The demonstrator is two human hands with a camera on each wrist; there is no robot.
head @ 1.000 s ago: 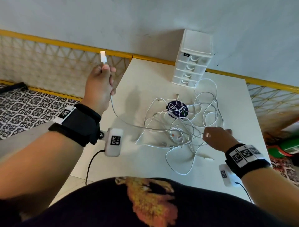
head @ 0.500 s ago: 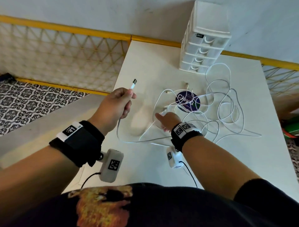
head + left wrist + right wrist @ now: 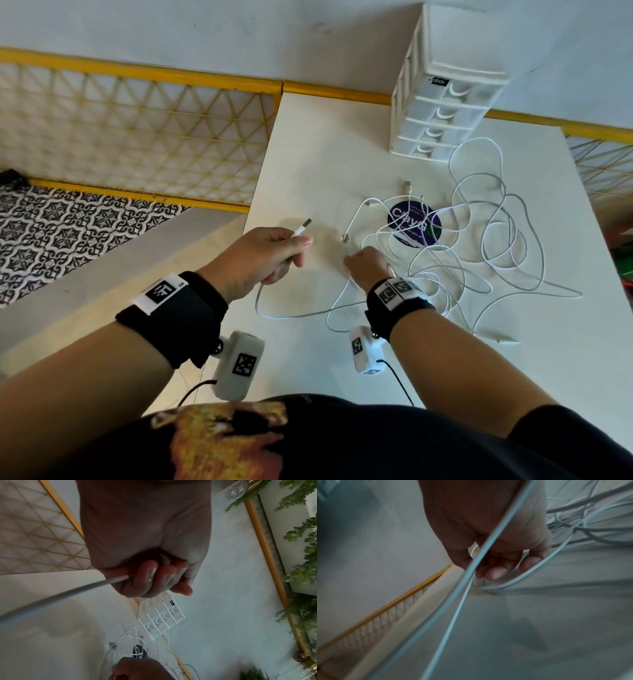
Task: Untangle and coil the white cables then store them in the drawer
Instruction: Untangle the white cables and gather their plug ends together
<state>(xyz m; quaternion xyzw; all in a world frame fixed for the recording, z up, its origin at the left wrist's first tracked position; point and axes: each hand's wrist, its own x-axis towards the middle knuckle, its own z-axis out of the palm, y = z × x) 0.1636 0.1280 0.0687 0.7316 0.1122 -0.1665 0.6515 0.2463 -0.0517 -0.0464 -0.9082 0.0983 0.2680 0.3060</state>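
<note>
We see a white bench (image 3: 308, 154) carrying tangled white cables (image 3: 479, 246), a drawer unit (image 3: 442, 92), and seemingly a dark sticker (image 3: 412, 224).

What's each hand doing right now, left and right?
Left hand: fingers curled round a cable just behind its USB plug.
Right hand: down in the tangle, fingers bent among cables; a firm grip cannot be told.

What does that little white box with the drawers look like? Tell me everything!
The drawer box is small, white and looks like plastic. It has four see-through drawers stacked one above another, each with a curved handle, all pushed in. A tiny black label sits at the top drawer's corner. It stands upright at the table's far edge, against the wall. One loop of cable lies just in front of it; whether they touch is unclear. No hand touches it.
</note>
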